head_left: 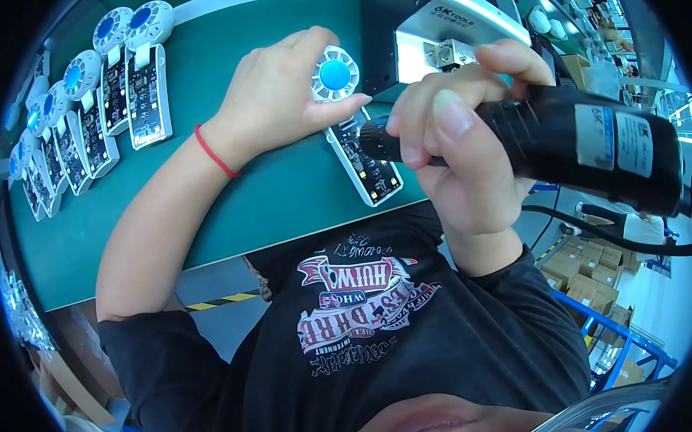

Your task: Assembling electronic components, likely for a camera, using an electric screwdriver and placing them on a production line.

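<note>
My left hand (pixel 273 89), with a red cord at its wrist, grips the white round head (pixel 334 75) of a device between thumb and fingers. The head has a ring of slots around a blue disc. Below it lies the device's long white housing with a dark circuit board (pixel 373 173) showing, on the green mat (pixel 261 196). My right hand (pixel 465 132) is wrapped round a black electric screwdriver (pixel 537 133), held almost level. The screwdriver's nose points left over the upper part of the board. Its bit cannot be made out, so contact is uncertain.
Several similar devices with blue-centred heads and bare boards (pixel 148 97) stand in a row along the left of the mat. A black and silver bench machine (pixel 461 21) sits at the back right. A black cable (pixel 614 241) runs below the screwdriver. Cardboard boxes (pixel 584 272) are stacked beyond, at right.
</note>
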